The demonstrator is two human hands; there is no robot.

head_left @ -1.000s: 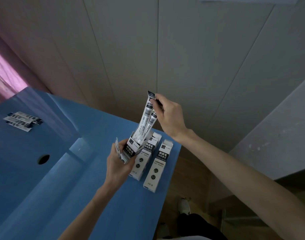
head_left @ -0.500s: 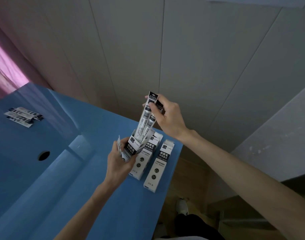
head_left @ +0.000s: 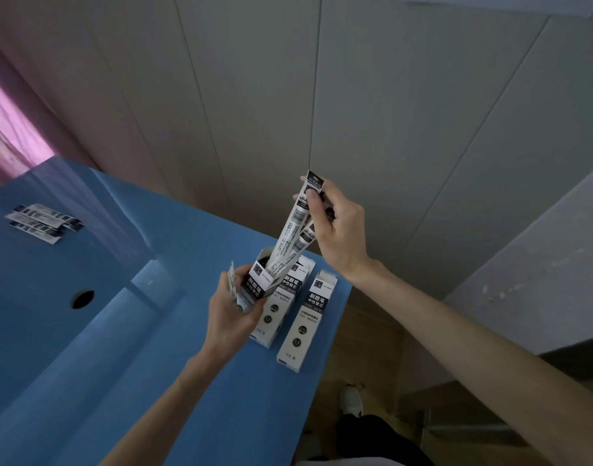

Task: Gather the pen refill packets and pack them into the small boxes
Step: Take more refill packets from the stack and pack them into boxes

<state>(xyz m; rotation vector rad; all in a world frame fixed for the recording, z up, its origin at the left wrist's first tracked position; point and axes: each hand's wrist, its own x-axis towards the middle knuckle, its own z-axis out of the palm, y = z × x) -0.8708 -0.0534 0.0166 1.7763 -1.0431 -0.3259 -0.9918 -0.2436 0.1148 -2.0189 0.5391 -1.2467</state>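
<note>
Step in hand: judged to be feeding refill packets into the held box; packets only part-way in.
Right hand (head_left: 338,230): fingers pinch the top ends of the refill packets (head_left: 290,235), at least two, overlapped.
Left hand (head_left: 232,314): fingers wrapped round the lower body of the open box (head_left: 259,284), held just above the table near its right edge; top flap stands open. A thin white piece shows at the fingers' left side; cannot tell what it is.
Key relation: packets' long axis runs from upper right (pinch) down-left into the box mouth, roughly in line with the box's own long axis. Lower ends are already inside the opening; the rest sticks well out. The box lies below and left of the right fingers, so the push would go down along that line.
Nearer hand: right hand carries the packets; left only steadies.
Other boxes: second box (head_left: 281,307) and third box (head_left: 306,324) lie flat side by side at the table's right edge, tops open.
Loose packets (head_left: 41,220): small pile near the far left edge of the blue table (head_left: 120,364), well apart from both hands.
Writing: boxes carry white Chinese characters on a black band, and "0.5" in a circle lower down; small print too fine to read. Packet print blurred.
</note>
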